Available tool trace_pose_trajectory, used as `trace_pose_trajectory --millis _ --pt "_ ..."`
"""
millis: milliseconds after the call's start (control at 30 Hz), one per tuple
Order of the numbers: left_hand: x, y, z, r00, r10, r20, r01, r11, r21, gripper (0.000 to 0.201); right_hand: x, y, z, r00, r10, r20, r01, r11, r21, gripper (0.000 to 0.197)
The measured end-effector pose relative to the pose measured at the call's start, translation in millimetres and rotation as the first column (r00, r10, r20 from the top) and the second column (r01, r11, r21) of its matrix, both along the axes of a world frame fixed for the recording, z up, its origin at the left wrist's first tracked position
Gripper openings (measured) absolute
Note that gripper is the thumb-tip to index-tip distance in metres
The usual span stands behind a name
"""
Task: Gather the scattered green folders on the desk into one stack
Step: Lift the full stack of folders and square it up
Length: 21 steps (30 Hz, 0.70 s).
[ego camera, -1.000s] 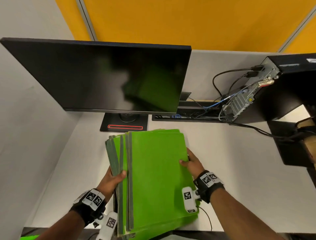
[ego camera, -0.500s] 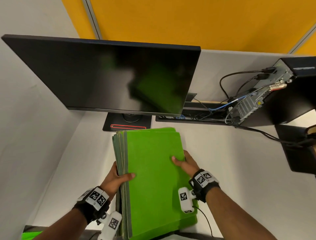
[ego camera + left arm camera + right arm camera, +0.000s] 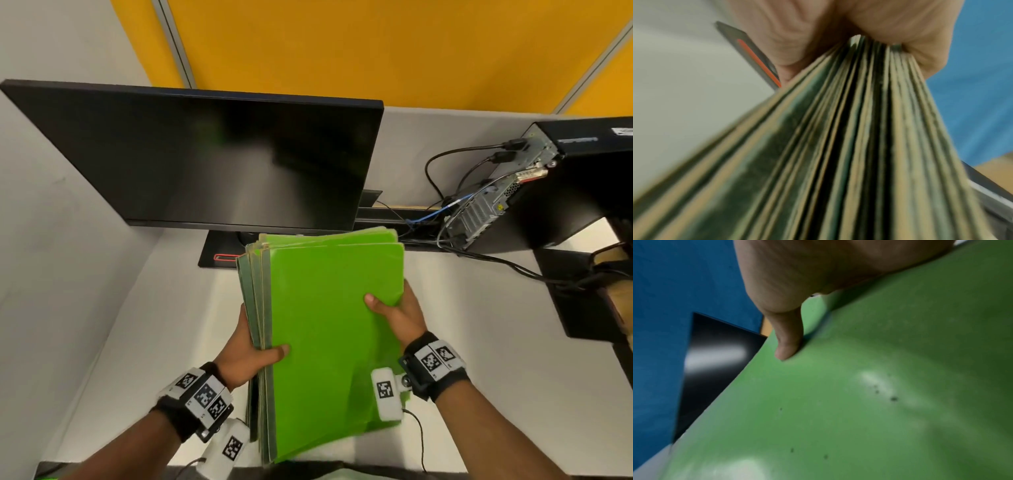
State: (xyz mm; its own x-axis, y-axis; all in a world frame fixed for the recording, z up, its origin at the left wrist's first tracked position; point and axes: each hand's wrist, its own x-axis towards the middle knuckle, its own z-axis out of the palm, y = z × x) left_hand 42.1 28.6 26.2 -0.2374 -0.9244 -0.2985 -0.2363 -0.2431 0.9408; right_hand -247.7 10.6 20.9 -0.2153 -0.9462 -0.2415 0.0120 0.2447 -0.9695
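A stack of several green folders (image 3: 325, 329) is held above the white desk (image 3: 164, 325), its spines to the left and its far end near the monitor. My left hand (image 3: 253, 356) grips the spine side, thumb on the top cover and fingers underneath. In the left wrist view the folder edges (image 3: 838, 146) fan out from that hand (image 3: 838, 29). My right hand (image 3: 394, 311) grips the stack's right edge with the thumb on the top cover. The right wrist view shows that thumb (image 3: 787, 340) pressed on the green cover (image 3: 869, 394). The fingers under the stack are hidden.
A black monitor (image 3: 205, 161) on a black base (image 3: 222, 253) stands just beyond the folders. A computer case (image 3: 548, 185) with cables (image 3: 455, 164) sits at the right rear. A dark block (image 3: 582, 294) lies at the right edge. Grey partition walls close in the left and back.
The fanned folders have been squared into a tighter stack and lifted toward the monitor. My right thumb has slid further onto the top cover; both hands kept their hold.
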Motion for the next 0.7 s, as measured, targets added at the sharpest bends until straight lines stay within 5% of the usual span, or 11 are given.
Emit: trace_pose_trajectory --millis 133,233,300,467,533,600,700 --pt "-3 -3 10 0.99 -0.086 0.114 0.107 0.975 -0.194 0.098 -19 9 38 0.994 -0.085 -0.07 0.068 0.973 -0.221 0.092" --pt "-10 -12 29 0.977 -0.139 0.161 0.174 0.959 -0.224 0.047 -28 17 52 0.987 -0.143 -0.077 0.108 0.932 -0.345 0.088" --pt "-16 -17 37 0.956 -0.22 0.195 0.262 0.939 -0.223 0.04 -30 23 47 0.99 -0.135 -0.045 0.111 0.929 -0.353 0.093" --pt "-9 -23 35 0.908 -0.38 0.176 0.401 0.909 -0.111 0.05 -36 29 38 1.0 -0.003 -0.023 -0.004 0.958 -0.286 0.105" --pt "-7 -25 39 0.916 -0.389 0.095 0.399 0.908 -0.126 0.079 -37 30 44 0.999 0.051 -0.013 -0.053 0.961 -0.27 0.108" --pt "-4 -27 48 0.955 -0.289 -0.067 0.264 0.931 -0.253 0.113 -37 28 52 0.997 0.077 -0.003 -0.075 0.955 -0.288 0.105" --pt "-12 -28 72 0.942 -0.259 -0.211 0.121 0.853 -0.508 0.118 -38 24 58 0.996 0.086 0.023 -0.075 0.948 -0.31 0.109"
